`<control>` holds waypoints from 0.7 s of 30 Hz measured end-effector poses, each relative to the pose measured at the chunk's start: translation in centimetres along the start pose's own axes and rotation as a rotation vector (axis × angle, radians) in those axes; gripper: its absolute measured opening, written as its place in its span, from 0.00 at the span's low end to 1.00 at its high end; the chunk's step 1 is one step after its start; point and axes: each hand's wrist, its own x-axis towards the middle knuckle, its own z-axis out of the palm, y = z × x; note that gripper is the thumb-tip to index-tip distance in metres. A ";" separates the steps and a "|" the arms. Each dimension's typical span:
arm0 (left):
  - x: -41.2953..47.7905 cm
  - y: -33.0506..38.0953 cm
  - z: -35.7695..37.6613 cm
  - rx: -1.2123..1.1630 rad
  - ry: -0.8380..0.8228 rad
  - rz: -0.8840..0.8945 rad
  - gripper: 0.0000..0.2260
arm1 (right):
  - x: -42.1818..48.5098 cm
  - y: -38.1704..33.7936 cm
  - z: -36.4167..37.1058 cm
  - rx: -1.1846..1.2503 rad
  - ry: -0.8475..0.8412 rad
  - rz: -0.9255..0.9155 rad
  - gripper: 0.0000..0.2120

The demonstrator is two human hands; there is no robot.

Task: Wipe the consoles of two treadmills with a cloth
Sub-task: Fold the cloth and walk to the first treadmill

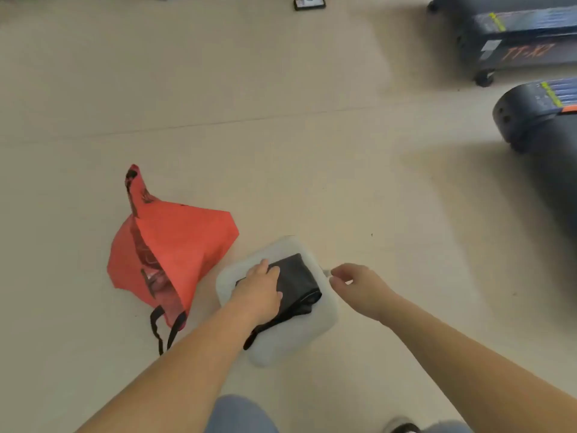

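Everything sits around the white case [301,340] on the floor. The black cloth [301,278] lies folded on it or in it, hard to tell with the blur. The left hand [260,290] is on the cloth, fingers curled over its far edge. The right hand [359,285] pinches a small white tab [326,272] at the case's right edge. A red bag [181,245] slumps just left of the case, and two treadmills [515,42] stand well off to its upper right.
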 end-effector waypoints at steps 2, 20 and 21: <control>2.2 -0.3 1.5 0.065 -0.006 -0.028 0.35 | 1.6 0.7 1.2 0.031 -0.012 -0.019 0.16; -17.4 33.3 -24.7 -1.031 0.064 0.272 0.07 | -20.5 -5.0 -28.9 0.956 0.141 0.180 0.34; -19.8 36.5 -27.2 -1.095 0.023 0.301 0.08 | -23.6 -5.9 -32.3 1.031 0.138 0.153 0.33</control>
